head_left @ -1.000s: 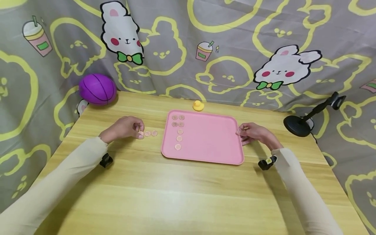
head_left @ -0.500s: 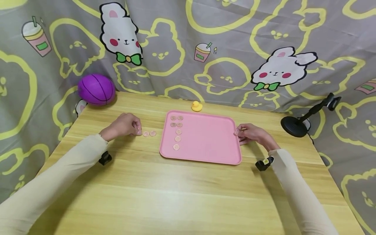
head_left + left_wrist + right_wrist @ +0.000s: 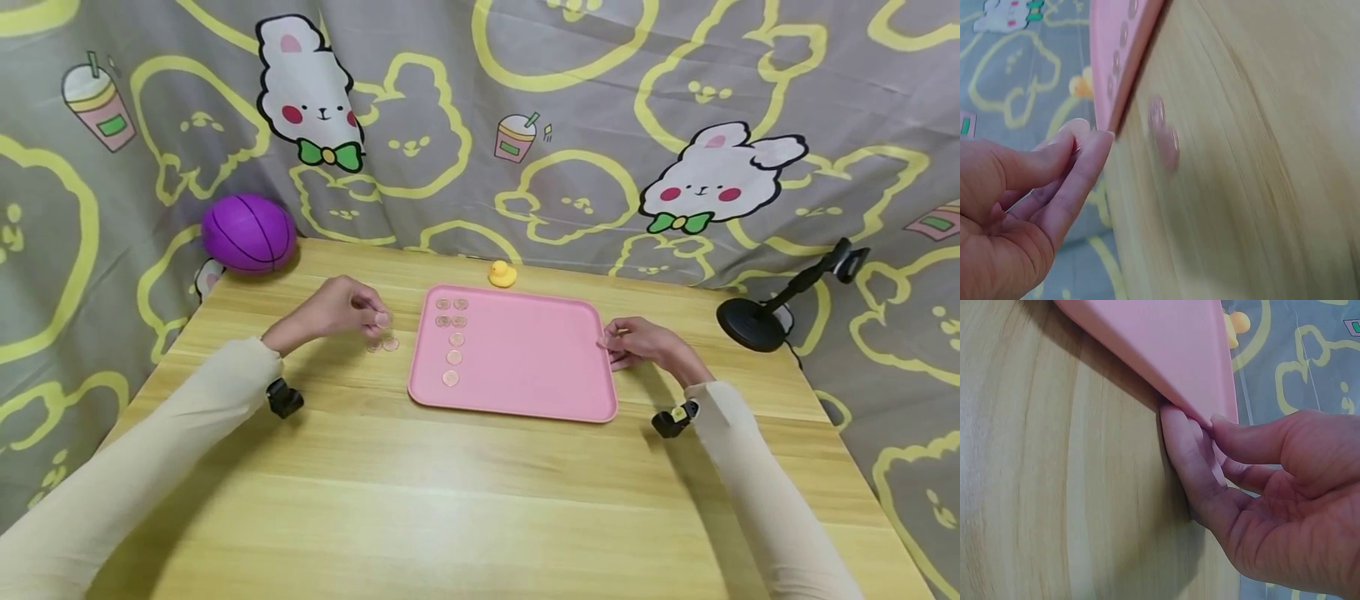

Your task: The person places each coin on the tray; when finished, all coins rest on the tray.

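My left hand (image 3: 341, 308) pinches a round copper-coloured coin (image 3: 382, 319) between thumb and fingers, raised above the table to the left of the tray. Below it two more coins (image 3: 1168, 147) lie side by side on the wood. The pink rectangular tray (image 3: 532, 358) carries several coins along its left side: two pairs at the back, then a single line of three (image 3: 453, 357) toward the front. At the tray's right edge my right hand (image 3: 641, 340) grips the rim, thumb (image 3: 1241, 439) on top and fingers tucked below.
A yellow rubber duck (image 3: 502, 274) sits just behind the tray. The purple ball (image 3: 250, 233) stands at the back left corner, and a black stand (image 3: 752, 324) at the right. A patterned grey curtain (image 3: 442, 125) hangs behind the wooden table (image 3: 465, 500).
My left hand has picked the leftmost coin off the row of three and raised it toward the tray, leaving two on the table. My right hand stays at the tray's rim.
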The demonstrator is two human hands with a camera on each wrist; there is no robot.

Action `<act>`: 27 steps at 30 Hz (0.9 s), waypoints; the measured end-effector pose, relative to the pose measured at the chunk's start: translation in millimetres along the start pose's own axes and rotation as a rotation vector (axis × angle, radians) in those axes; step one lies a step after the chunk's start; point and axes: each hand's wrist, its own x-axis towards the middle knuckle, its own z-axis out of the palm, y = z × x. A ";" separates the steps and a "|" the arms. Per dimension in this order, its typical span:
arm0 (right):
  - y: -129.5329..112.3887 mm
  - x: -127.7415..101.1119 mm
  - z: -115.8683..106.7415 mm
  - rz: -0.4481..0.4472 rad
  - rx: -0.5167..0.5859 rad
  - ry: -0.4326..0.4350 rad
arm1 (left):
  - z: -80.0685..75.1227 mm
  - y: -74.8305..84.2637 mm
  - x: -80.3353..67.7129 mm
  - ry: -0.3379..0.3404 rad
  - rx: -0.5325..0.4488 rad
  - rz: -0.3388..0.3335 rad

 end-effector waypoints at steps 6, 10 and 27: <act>1.2 0.8 0.7 -0.005 0.011 0.008 | 19.2 11.8 17.6 -0.028 -0.046 0.002; 3.3 1.2 0.2 0.001 0.010 0.009 | 33.9 16.1 27.6 -0.058 -0.081 -0.005; 1.4 -2.5 -0.8 0.000 -0.026 0.022 | 68.8 31.9 47.9 -0.008 0.119 0.020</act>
